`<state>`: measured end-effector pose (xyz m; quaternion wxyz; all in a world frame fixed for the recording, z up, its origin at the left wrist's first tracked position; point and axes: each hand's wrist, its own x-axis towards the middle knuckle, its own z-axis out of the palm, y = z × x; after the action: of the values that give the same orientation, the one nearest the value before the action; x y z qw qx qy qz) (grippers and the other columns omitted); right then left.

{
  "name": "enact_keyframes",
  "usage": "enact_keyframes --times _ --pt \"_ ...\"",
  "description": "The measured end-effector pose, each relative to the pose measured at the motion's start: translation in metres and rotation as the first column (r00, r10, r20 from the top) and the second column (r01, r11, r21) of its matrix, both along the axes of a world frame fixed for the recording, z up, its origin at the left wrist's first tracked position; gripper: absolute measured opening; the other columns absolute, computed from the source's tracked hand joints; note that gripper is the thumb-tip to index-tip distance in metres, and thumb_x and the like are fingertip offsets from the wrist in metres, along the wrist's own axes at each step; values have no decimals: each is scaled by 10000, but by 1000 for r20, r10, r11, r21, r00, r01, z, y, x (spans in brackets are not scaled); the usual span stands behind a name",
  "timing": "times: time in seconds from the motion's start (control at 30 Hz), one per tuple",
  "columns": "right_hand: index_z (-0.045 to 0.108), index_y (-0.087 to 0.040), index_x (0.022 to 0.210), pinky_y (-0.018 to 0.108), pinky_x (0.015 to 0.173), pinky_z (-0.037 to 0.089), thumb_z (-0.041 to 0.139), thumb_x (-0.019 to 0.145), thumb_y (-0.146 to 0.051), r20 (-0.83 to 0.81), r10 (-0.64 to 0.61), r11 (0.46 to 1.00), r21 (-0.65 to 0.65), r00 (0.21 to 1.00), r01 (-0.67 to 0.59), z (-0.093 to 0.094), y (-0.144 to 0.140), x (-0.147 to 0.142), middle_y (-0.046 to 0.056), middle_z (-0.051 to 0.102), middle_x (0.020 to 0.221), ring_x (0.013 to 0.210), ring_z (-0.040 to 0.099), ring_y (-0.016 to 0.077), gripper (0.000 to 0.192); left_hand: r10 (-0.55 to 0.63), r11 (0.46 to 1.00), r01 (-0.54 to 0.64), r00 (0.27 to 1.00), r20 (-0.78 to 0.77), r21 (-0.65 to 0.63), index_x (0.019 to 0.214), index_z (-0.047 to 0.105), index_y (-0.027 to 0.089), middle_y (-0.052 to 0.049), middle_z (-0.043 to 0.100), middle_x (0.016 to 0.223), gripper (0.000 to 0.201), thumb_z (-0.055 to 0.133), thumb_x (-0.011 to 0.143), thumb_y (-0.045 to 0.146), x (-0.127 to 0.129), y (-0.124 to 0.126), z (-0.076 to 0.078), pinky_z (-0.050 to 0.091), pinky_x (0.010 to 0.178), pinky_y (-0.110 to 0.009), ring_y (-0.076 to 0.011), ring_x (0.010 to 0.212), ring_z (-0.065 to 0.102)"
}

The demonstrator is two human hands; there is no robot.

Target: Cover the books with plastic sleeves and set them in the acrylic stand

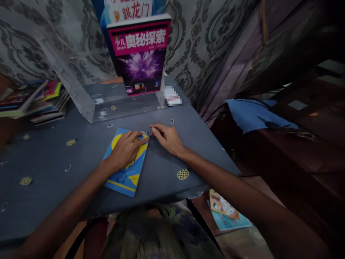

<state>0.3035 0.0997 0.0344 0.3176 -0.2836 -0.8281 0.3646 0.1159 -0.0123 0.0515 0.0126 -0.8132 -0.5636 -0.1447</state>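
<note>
A blue and yellow book (138, 172) lies at a slant on the grey patterned tablecloth, near the table's front edge. My left hand (126, 149) rests flat on its cover, fingers stretched towards the upper right corner and hiding much of the cover. Just off that same corner is my right hand (168, 139), its thumb and index finger brought together in a pinch and the other fingers curled. Whether anything sits between those fingertips is too small to make out. Behind both hands, a pink and purple book (144, 64) stands upright in a clear plastic rack (86, 108).
Another blue book (134, 9) rises behind the purple one. Several stacked books (50, 100) lie at the left. A blue cloth (248, 115) drapes over dark furniture at the right. Below the table edge are more books (229, 216). A patterned curtain (194, 46) hangs behind.
</note>
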Motion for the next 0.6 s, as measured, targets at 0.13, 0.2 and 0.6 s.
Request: enact_keyframes --times 0.13,0.2,0.6 --pt "699 -136 1139 269 732 480 450 1006 -339 -23 -1 1000 -9 1000 1 -1 -1 0 54 779 869 745 685 164 347 -83 996 83 996 42 -8 1263 671 232 -99 650 1261 390 452 965 108 -1 -12 3 495 949 -442 -251 1115 583" --pt "698 -137 1128 277 737 486 450 1005 -345 -22 -2 1000 -9 1000 2 -1 -1 0 59 781 871 755 692 172 346 -121 993 122 991 65 -6 1250 673 232 -93 659 1244 383 431 980 108 -2 -21 5 497 980 -452 -241 1134 589" --pt "691 -155 1121 285 686 478 444 1023 -434 2 -11 1000 15 1000 11 -5 1 0 55 779 878 700 672 162 386 -173 984 176 983 64 -38 1299 620 191 -122 677 1263 478 429 902 6 6 -115 16 519 1031 -472 -255 1220 589"
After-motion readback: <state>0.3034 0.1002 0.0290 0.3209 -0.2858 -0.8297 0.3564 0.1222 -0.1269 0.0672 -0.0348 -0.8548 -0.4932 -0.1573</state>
